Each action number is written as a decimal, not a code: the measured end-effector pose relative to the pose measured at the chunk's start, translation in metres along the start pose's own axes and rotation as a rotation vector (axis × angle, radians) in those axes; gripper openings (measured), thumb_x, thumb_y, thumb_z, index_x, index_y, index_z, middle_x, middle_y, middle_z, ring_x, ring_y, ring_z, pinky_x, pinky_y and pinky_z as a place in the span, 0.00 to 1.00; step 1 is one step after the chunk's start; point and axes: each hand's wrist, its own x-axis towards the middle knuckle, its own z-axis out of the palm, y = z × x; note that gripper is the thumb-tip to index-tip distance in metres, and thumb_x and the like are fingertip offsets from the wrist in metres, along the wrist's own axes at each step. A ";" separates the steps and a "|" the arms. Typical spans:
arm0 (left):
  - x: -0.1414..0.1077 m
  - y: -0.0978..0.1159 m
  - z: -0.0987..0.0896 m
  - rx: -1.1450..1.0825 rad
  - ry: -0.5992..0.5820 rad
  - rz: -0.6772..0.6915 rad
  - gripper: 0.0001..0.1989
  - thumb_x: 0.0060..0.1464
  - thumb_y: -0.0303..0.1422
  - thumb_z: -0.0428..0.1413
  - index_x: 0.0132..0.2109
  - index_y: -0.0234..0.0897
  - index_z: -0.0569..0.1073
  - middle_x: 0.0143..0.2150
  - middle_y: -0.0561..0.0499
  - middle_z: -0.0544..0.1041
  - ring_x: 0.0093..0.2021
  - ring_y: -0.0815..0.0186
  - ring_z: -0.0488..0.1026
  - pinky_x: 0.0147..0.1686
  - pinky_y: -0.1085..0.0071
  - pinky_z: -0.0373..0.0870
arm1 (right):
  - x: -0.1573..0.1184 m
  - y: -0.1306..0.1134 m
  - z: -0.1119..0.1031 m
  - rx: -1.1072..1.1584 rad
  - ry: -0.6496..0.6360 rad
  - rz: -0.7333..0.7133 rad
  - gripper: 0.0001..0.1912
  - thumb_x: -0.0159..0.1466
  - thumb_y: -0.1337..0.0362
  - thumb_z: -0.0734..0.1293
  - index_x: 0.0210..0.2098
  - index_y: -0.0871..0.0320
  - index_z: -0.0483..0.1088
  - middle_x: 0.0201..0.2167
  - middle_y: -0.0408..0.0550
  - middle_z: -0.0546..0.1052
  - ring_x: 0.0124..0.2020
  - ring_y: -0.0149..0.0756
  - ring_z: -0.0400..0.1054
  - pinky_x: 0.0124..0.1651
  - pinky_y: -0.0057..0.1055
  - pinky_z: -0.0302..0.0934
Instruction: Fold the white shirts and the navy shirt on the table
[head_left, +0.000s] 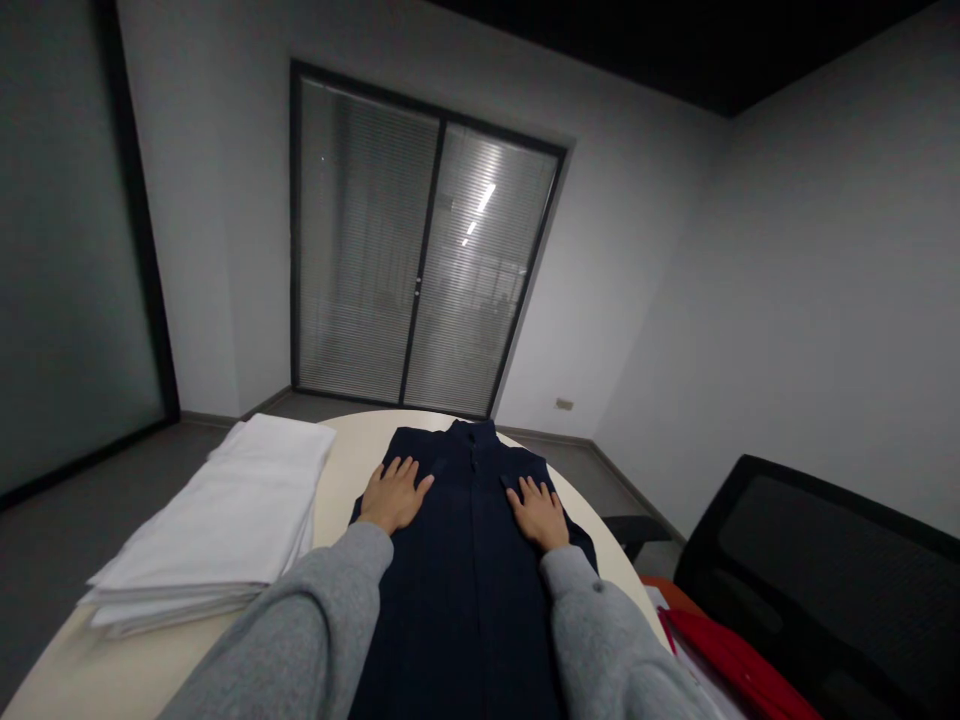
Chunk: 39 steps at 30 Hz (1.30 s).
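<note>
A dark navy shirt (472, 560) lies spread on the round table, its collar toward the far edge and its button placket running down the middle. My left hand (392, 496) rests flat on the left side of its chest, fingers spread. On the opposite side, my right hand (541, 513) lies flat on the fabric with the fingers apart. Neither hand grips the cloth. Both sleeves of the shirt are partly hidden by my hands and grey cuffs.
A stack of folded white cloth (240, 500) sits on the left of the cream table (352, 436). To the right stands a black mesh chair (810, 560), with red fabric (731, 660) on its seat. Glass doors with blinds (427, 250) are beyond the table.
</note>
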 end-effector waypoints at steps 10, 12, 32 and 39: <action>-0.001 0.001 -0.003 0.004 -0.005 -0.005 0.38 0.70 0.55 0.31 0.72 0.41 0.65 0.76 0.48 0.59 0.76 0.53 0.51 0.72 0.48 0.47 | 0.003 0.002 0.003 -0.011 -0.009 -0.011 0.38 0.74 0.41 0.47 0.76 0.55 0.52 0.77 0.47 0.51 0.77 0.52 0.41 0.76 0.50 0.34; -0.002 0.001 -0.004 0.000 -0.004 -0.005 0.38 0.70 0.55 0.31 0.72 0.40 0.65 0.76 0.47 0.59 0.76 0.52 0.51 0.72 0.48 0.47 | 0.003 0.002 0.002 -0.014 -0.011 -0.015 0.38 0.74 0.41 0.47 0.76 0.54 0.52 0.77 0.46 0.51 0.77 0.51 0.41 0.76 0.50 0.34; -0.005 0.001 -0.008 -0.030 0.074 0.038 0.31 0.72 0.50 0.38 0.67 0.40 0.72 0.72 0.44 0.66 0.74 0.49 0.58 0.71 0.44 0.50 | 0.003 0.001 0.003 -0.044 -0.019 -0.017 0.37 0.74 0.42 0.48 0.76 0.54 0.51 0.77 0.47 0.50 0.77 0.51 0.40 0.75 0.50 0.34; -0.016 0.020 -0.022 -0.080 0.222 0.292 0.24 0.73 0.45 0.42 0.59 0.40 0.77 0.69 0.46 0.71 0.73 0.54 0.60 0.73 0.49 0.47 | 0.001 -0.001 0.000 -0.028 -0.012 -0.017 0.37 0.74 0.43 0.49 0.76 0.55 0.52 0.77 0.47 0.50 0.77 0.52 0.41 0.75 0.51 0.34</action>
